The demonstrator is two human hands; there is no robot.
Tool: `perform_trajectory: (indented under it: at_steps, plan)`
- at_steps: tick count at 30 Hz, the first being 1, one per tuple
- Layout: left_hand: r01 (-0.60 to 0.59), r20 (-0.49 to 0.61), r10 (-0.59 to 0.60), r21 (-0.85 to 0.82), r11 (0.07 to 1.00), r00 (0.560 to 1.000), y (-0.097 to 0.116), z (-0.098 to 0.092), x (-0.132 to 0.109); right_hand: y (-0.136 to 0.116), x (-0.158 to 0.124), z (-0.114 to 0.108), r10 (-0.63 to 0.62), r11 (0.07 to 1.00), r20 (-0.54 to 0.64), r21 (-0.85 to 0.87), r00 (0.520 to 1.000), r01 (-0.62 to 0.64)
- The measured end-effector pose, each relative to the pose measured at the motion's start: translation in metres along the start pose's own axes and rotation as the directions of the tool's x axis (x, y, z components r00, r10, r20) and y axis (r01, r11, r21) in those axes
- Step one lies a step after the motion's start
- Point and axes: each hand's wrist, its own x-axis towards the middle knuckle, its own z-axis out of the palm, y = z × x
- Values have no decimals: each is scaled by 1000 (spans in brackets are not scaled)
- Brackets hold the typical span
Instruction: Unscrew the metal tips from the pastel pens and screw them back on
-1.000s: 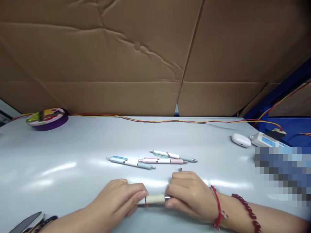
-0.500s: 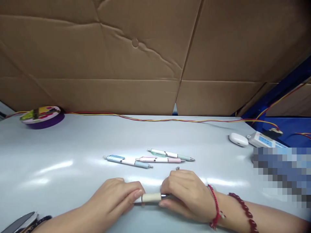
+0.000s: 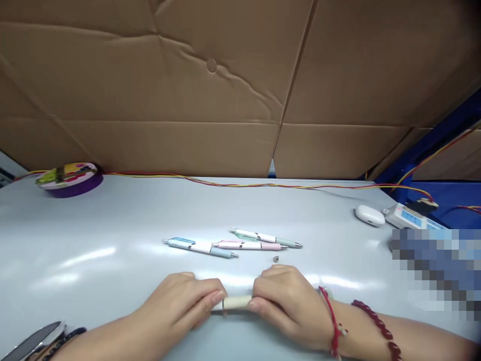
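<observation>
Near the front of the grey table, a cream and white pen (image 3: 237, 302) lies level between my two hands. My left hand (image 3: 188, 301) is closed around its white part. Thumb and fingers of my right hand (image 3: 287, 303) pinch the other end, by the cream grip, and hide the tip. Just beyond my right hand lies a small metal piece (image 3: 276, 259). Farther back rest a blue and white pen (image 3: 201, 247), a pink and white pen (image 3: 250, 245) and a green and white pen (image 3: 266, 237); the pink one lies close against the green one.
A round purple box (image 3: 71, 180) sits at the back left. On the right are a white earbud case (image 3: 370, 215) and a power strip (image 3: 409, 216). Red and yellow wires (image 3: 240, 185) run along the back edge, below a cardboard wall (image 3: 180, 90).
My right hand's fingers have closed over the pen's metal tip, which showed before. The small metal piece is now in fuller view.
</observation>
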Motion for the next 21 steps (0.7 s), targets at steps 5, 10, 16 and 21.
perform_trajectory:
  at_steps: [5, 10, 16, 21]
  plan:
    - [0, -24, 0, 5, 1000, 1000, 1, -1, 0, -6, 1, -1, 108, 989, 44, 102, 993, -112]
    - [-20, -30, 19, -43, 999, 999, -5, -1, -5, -5, 1, -7, 273, 870, 80, 405, 959, -282]
    - [-257, -37, 258, 23, 966, 966, -11, -2, -10, 7, 4, -13, 507, 499, 42, 800, 861, -333]
    - [-515, 90, 510, 259, 817, 855, -9, 0, -5, 6, 4, -9, 484, 284, 175, 895, 857, -343]
